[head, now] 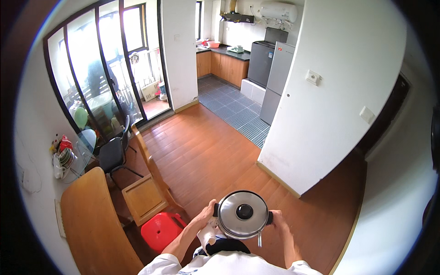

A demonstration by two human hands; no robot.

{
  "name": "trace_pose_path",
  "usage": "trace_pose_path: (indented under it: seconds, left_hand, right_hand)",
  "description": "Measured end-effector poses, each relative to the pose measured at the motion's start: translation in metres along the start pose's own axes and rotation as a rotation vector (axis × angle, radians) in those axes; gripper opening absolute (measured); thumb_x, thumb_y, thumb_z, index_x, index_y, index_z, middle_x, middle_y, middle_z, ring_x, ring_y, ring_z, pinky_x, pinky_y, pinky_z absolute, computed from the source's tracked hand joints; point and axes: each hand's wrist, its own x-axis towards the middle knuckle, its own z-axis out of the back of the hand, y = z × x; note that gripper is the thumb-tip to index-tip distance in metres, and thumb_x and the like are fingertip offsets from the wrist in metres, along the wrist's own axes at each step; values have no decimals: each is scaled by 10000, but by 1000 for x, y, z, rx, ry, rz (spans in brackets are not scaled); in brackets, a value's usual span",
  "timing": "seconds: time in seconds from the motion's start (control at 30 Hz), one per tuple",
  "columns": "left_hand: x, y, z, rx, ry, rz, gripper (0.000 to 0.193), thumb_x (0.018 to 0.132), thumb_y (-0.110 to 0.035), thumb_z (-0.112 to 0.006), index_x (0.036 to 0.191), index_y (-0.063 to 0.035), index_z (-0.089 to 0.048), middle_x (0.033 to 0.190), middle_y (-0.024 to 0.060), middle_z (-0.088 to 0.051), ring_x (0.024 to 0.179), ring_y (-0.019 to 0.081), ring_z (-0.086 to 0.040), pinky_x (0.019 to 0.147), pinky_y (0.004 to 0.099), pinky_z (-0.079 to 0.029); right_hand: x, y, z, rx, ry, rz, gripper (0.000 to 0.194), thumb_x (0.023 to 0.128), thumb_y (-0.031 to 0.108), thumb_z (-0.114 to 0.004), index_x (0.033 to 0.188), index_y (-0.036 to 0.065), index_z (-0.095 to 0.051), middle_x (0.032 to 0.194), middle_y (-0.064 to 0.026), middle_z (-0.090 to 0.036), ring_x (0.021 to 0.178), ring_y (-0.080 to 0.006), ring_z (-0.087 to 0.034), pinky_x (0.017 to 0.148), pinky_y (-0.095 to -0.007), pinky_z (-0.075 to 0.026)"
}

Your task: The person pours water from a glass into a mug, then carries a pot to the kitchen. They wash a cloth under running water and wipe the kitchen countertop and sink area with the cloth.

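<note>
A stainless steel pot with a domed lid [231, 220] and a round black knob is held level in front of my body. My left hand [207, 213] grips its black side handle on the left; my right hand [277, 219] grips the one on the right. A pale cloth [207, 237] hangs below my left hand, and whether that hand also holds it I cannot tell. Under the pot's right side a metal handle or spout [260, 239] sticks out towards me.
On the left stand a wooden table [89, 213], a red plastic stool [160, 231], a wooden chair [144, 199] and a black chair [111, 154]. A white wall corner [299, 137] juts out at right. Beyond are a refrigerator [275, 86] and a kitchen counter [237, 53].
</note>
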Motion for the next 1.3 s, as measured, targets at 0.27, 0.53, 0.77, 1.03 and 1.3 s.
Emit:
trace_pose_path:
  seconds: [0.27, 0.53, 0.77, 1.03, 1.3]
  left_hand:
    - [157, -177, 37, -5, -9, -86, 713, 1007, -646, -309, 1191, -45, -646, 1107, 124, -648, 988, 247, -575, 886, 435, -479]
    - [337, -319, 80, -164, -69, 13, 584, 962, -654, -409, 1126, -132, -612, 888, 59, -598, 702, 185, -559, 555, 364, -486]
    - [465, -449, 125, -251, -210, 102, 627, 969, -669, -382, 1153, -121, -626, 909, 65, -615, 774, 207, -558, 674, 428, -488]
    - [665, -596, 178, -204, -150, 24, 627, 962, -688, -367, 1042, -118, -616, 721, 57, -562, 527, 193, -497, 467, 342, -429]
    - [865, -764, 237, -130, -75, 50, 686, 981, -641, -363, 1138, -44, -662, 958, 101, -661, 793, 192, -606, 702, 377, -522]
  right_hand:
    - [199, 130, -18, -97, 11, -5, 320, 858, 225, -497, 748, 28, -725, 630, -93, -648, 476, -157, -591, 377, -281, -405]
    - [439, 206, -50, -115, 74, 151, 308, 860, 242, -543, 732, 19, -713, 640, -82, -643, 489, -168, -603, 403, -298, -434]
    - [626, 349, -78, -75, 254, 27, 303, 883, 249, -571, 770, 7, -713, 658, -68, -639, 519, -160, -615, 466, -310, -494]
    - [846, 451, -104, -40, 173, 17, 304, 920, 220, -577, 749, 1, -700, 636, -60, -629, 518, -144, -608, 450, -287, -466]
    - [1050, 560, -132, 1, 84, -15, 312, 931, 265, -577, 858, 13, -746, 682, -40, -668, 529, -138, -640, 463, -281, -522]
